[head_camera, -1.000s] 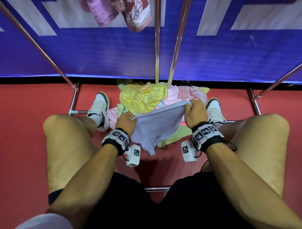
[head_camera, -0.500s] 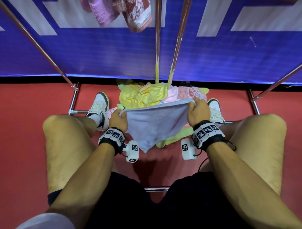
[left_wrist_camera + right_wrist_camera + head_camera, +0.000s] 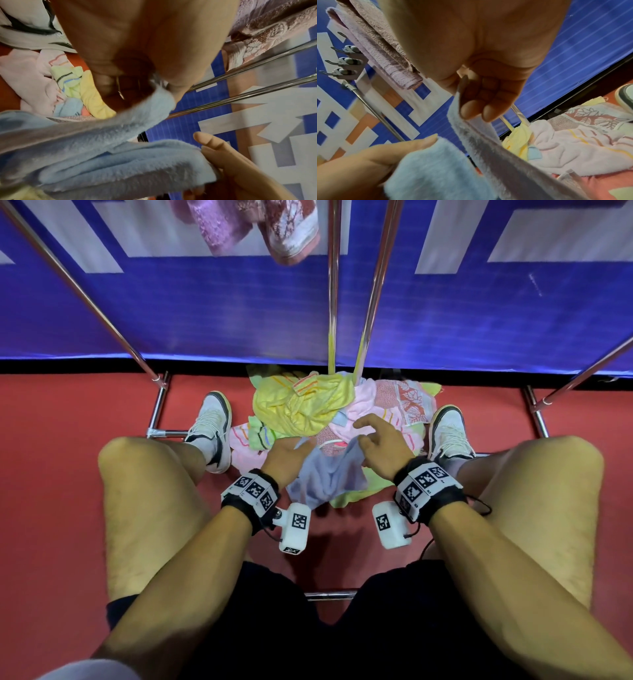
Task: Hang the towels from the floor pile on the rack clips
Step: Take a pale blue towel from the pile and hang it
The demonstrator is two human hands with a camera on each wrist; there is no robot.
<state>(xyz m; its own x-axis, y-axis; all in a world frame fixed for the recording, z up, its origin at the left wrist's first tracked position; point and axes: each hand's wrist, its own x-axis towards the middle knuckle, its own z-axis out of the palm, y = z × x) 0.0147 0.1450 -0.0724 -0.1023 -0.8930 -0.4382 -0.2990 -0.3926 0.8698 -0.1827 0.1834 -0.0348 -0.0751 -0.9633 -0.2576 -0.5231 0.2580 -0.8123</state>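
Between my hands sags the soft, light blue towel, left pinching one edge, right pinching another, best re-gripped at the corners.

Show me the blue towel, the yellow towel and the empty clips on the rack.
blue towel (image 3: 329,477), head view, middle of the hanging cloth
yellow towel (image 3: 301,405), head view, top of the crumpled heap
clips (image 3: 348,62), right wrist view, middle clip of three

Pale blue towel; yellow striped towel — pink towel with red leaf print; red floor.
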